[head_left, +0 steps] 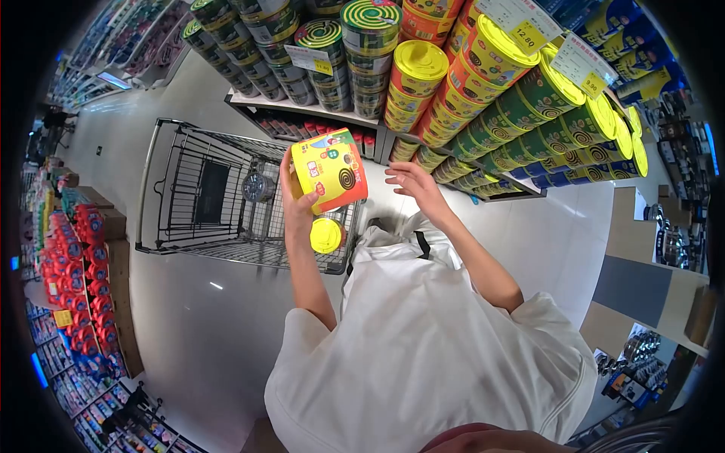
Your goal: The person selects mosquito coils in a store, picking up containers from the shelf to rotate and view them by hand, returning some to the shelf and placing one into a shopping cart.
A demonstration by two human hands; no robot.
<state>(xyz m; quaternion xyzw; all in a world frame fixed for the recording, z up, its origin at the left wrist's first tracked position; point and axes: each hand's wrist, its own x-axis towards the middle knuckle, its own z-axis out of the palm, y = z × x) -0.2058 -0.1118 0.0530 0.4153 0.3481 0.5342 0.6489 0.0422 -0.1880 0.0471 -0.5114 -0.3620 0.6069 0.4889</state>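
Note:
My left hand (297, 195) is closed around a yellow and orange tub of mosquito coils (329, 167), gripping it by its left side, with a black spiral printed on its label. The tub is tilted and held above the near end of a wire shopping cart (162, 189). To the right of the tub, my right hand (419, 187) is raised, fingers apart, holding nothing. Under my left wrist, a yellow-lidded tub (325, 235) is inside the cart. Farther along in the cart is a round, clear-looking item (257, 186) whose kind I cannot make out.
Ahead, a display shelf holds stacked green tubs (370, 34) and orange tubs with yellow lids (420, 62), with price tags (521, 26) in front. At the left stands a rack of red packages (75, 264). Shiny floor (204, 325) surrounds the cart.

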